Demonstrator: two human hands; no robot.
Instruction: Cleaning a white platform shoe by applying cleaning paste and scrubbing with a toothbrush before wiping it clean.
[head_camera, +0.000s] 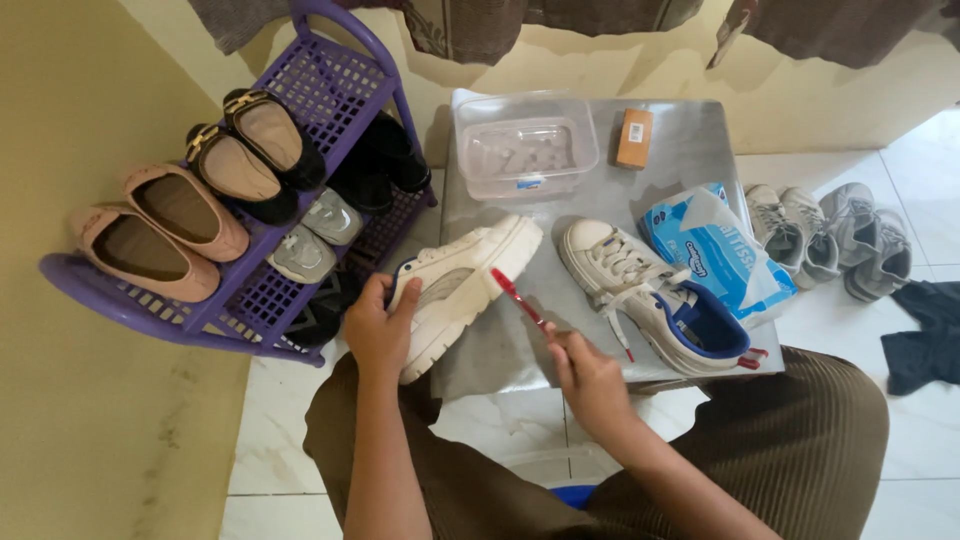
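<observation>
The left hand (375, 330) grips the heel of a white sneaker (458, 288) tipped on its side at the surface's (690, 140) seven o'clock edge. The right hand (590, 385) grasps a red toothbrush (518, 298), bristles touching the shoe's side. At three o'clock lies the second sneaker (650, 295), beside a blue wipes pack (715, 250); a clear tub (525, 145) sits at twelve.
</observation>
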